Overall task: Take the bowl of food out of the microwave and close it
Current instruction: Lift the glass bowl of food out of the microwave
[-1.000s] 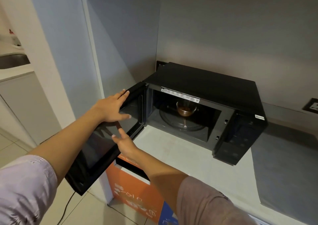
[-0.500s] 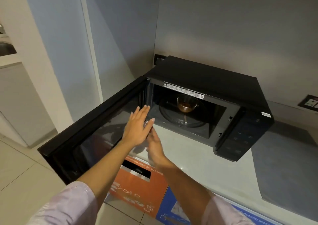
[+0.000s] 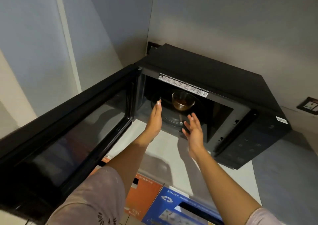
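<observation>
nearest, orange box [image 3: 142,195] and blue box [image 3: 173,206] below the table [image 3: 165,149] edge. door [image 3: 72,132] of the black microwave [image 3: 215,80] swung fully open to the left. left hand [image 3: 155,120] and right hand [image 3: 195,130] at the cavity mouth, palms facing each other, each grip apart and holding nothing. further in, glass bowl [image 3: 183,100] with brown food, apparently on the turntable, untouched. wall socket [image 3: 309,105] far right.

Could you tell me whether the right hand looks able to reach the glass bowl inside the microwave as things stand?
Probably yes. The door is swung wide open to the left, and nothing stands between the open right hand and the glass bowl on the turntable. The left hand reaches in alongside without crossing its path.
</observation>
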